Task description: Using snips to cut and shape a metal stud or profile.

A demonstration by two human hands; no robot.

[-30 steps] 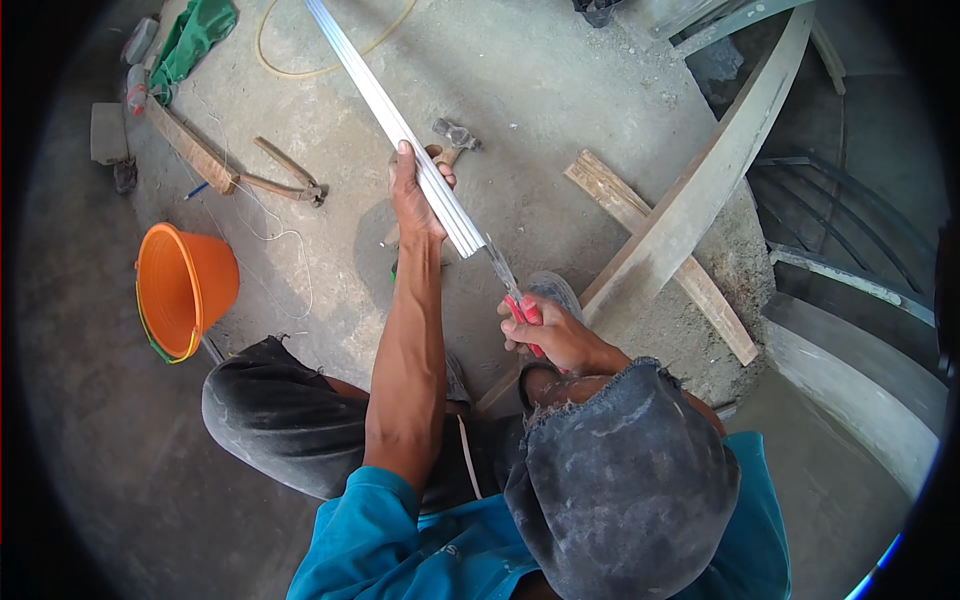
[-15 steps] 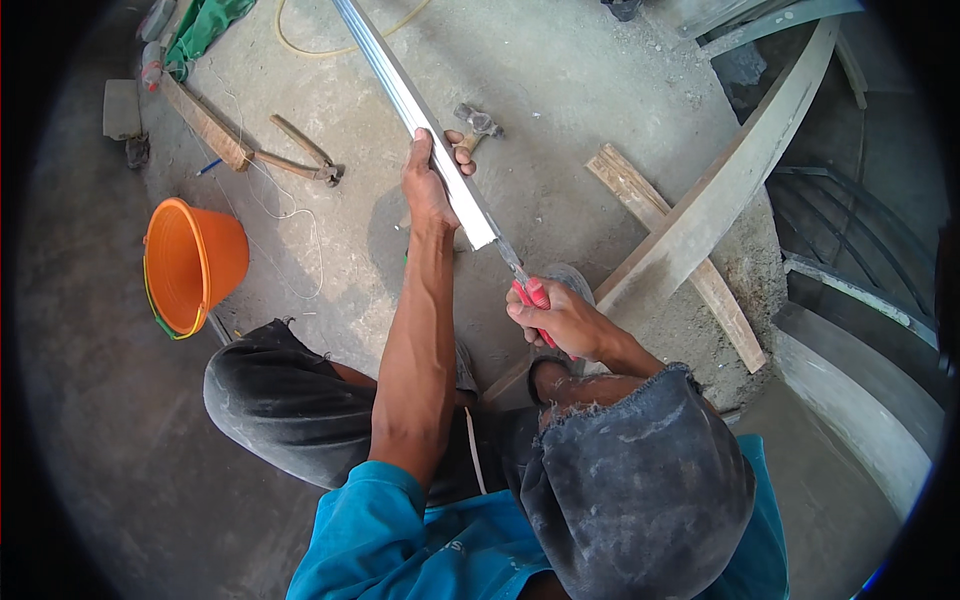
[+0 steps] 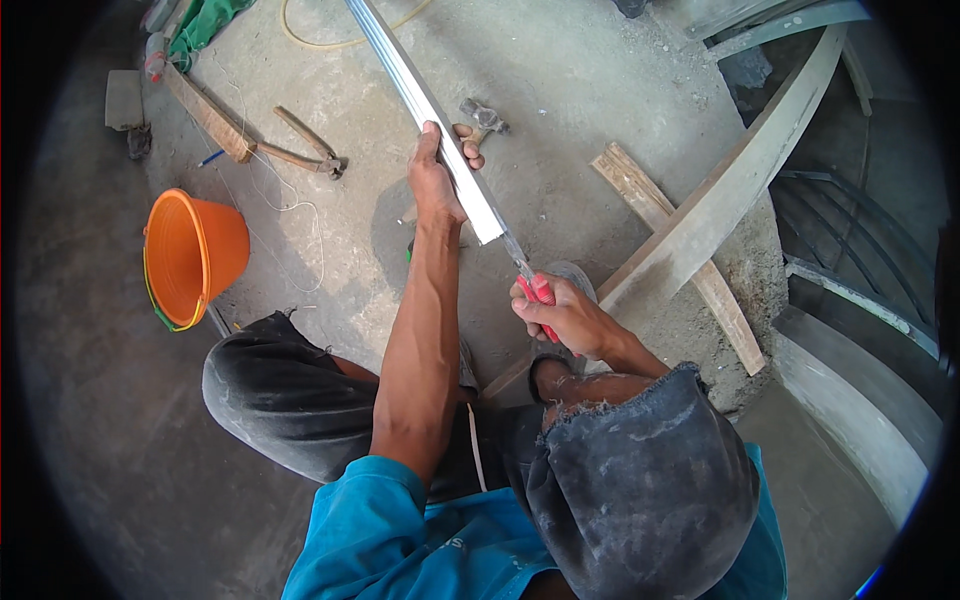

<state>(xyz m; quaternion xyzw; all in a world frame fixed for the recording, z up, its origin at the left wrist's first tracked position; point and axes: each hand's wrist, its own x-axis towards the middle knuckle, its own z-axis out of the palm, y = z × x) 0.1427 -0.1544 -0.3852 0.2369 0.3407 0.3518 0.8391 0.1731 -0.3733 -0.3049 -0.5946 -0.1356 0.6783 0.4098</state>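
My left hand [image 3: 440, 175] is closed around a long white-silver ribbed strip [image 3: 475, 200], which runs diagonally from the top edge down toward my right. My right hand [image 3: 562, 315] grips red-handled metal snips [image 3: 540, 292], with their blades at the strip's near end; whether they bite into it I cannot tell. A hammer [image 3: 486, 115] lies on the concrete [image 3: 555, 120] just beyond my left hand, partly hidden by it. My dusty dark-clad knees [image 3: 640, 480] are bent below my forearms.
At left are an orange bucket [image 3: 195, 255], pincers [image 3: 310, 140], a wooden piece [image 3: 210, 110], loose string and a green cloth [image 3: 205, 25]. A yellowish hose [image 3: 340, 45] lies at the top. To the right, crossed boards [image 3: 730, 200] lie near curved metal bars [image 3: 840, 230] by the slab's edge.
Over the last second my hands, the strip and the snips have shifted slightly right and upward in view, along with much of the surroundings. Both grips look the same.
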